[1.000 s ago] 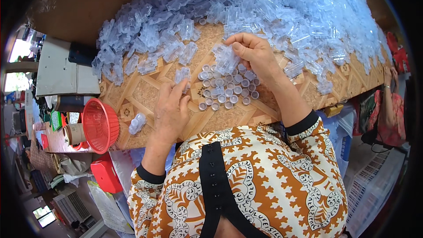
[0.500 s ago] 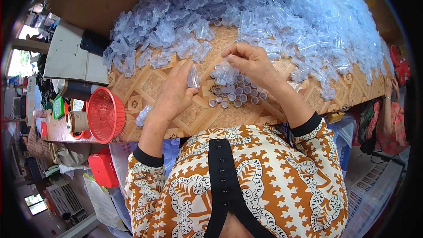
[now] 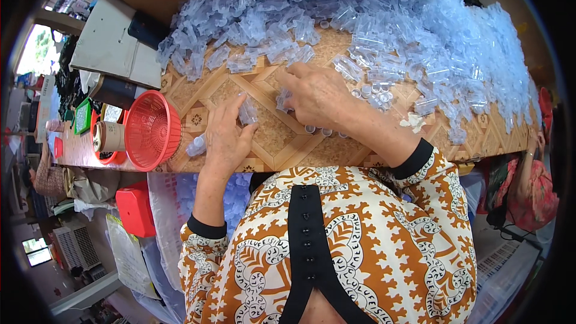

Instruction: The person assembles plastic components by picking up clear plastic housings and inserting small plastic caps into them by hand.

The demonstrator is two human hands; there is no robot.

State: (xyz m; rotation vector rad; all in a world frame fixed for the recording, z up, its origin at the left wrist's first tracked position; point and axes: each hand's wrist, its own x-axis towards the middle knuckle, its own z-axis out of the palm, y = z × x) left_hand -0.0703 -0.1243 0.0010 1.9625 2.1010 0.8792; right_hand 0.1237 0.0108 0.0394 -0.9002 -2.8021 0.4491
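The left hand (image 3: pixel 225 138) rests on the bench (image 3: pixel 270 144). Its fingers curl around a small clear tube (image 3: pixel 247 113), which stands up between the thumb and the first finger. The right hand (image 3: pixel 318 96) lies flat next to it, a little higher on the bench. Its fingertips press on another clear tube (image 3: pixel 282 101), and the fingers are close together.

Little round caps (image 3: pixel 375 93) sit in a bunch just beside the right hand, and a few peek out under the wrist. A big pile of clear tubes (image 3: pixel 372 24) covers the far part of the bench. One tube (image 3: pixel 197 145) lies alone near the left hand, by the edge.

A red basket (image 3: pixel 153 129) stands at the left end of the bench, near the left hand. A roll of tape (image 3: pixel 108 137) sits in a red bowl beside it. A red box (image 3: pixel 135 207) is lower down, below the bench. Another person in a pink top (image 3: pixel 528 186) is at the right side.
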